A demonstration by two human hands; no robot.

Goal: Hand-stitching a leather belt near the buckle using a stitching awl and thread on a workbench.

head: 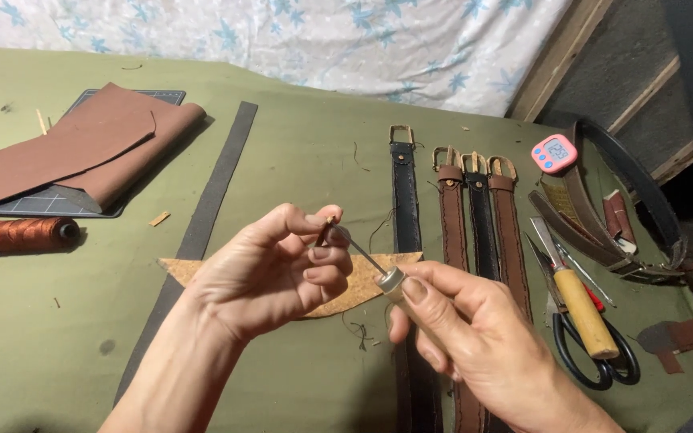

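Observation:
My left hand pinches a small dark brown leather piece between thumb and fingertips, held above the green table cover. In my right hand is an awl with a metal collar and a thin steel spike. The spike's tip touches the small leather piece. Below the hands lies a tan, pointed scrap of leather.
Several leather belts with buckles lie side by side to the right. Black scissors, a wooden-handled knife and a pink timer are further right. A long dark strap, brown leather sheets on a cutting mat and a thread spool are left.

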